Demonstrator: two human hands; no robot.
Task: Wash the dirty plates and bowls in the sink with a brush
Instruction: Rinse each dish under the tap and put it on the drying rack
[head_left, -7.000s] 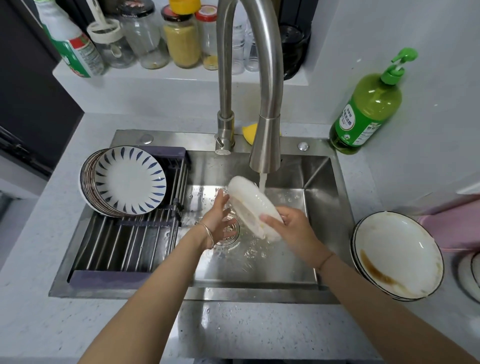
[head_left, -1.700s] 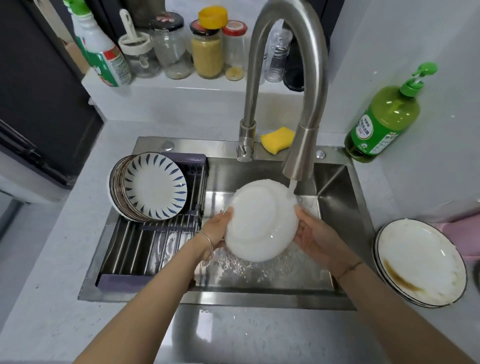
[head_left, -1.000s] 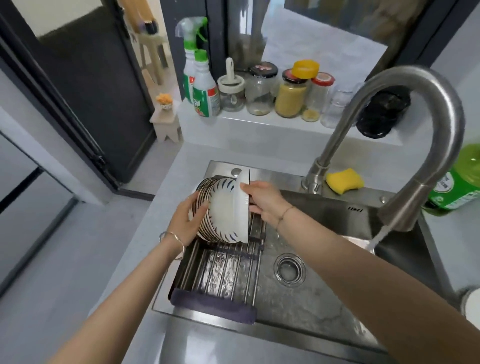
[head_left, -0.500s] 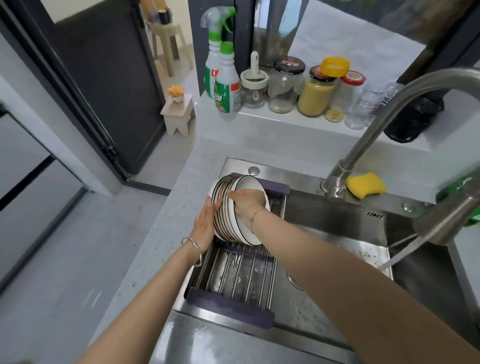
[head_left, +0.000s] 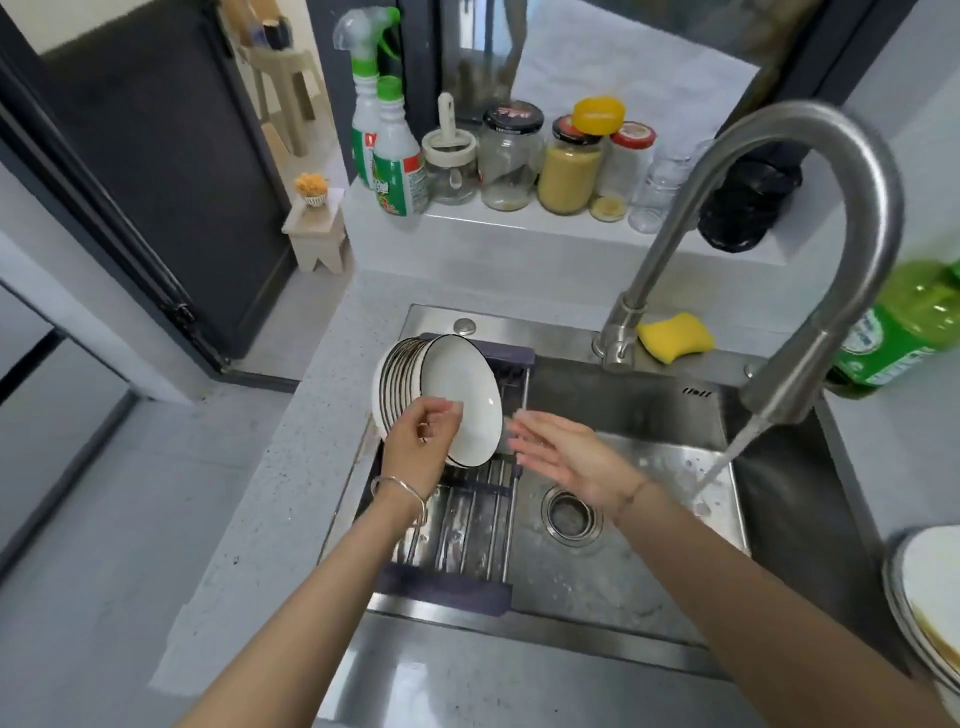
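Propping plates (head_left: 460, 400) on edge in the rack (head_left: 470, 525) to drain, my left hand (head_left: 421, 447) curls against the front one, grip unclear; my right hand (head_left: 561, 457) is flat, empty.

We note a dark door (head_left: 156, 156) at left, grey floor (head_left: 78, 519), a small pale stool (head_left: 317, 236), daylight through the window (head_left: 623, 57).

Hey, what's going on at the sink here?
A person is washing dishes. Clean plates stand on edge in the rack over the sink. The left hand is at the front plate, grip unclear; the right hand is open beside it. The tap runs, and dirty plates wait on the right.
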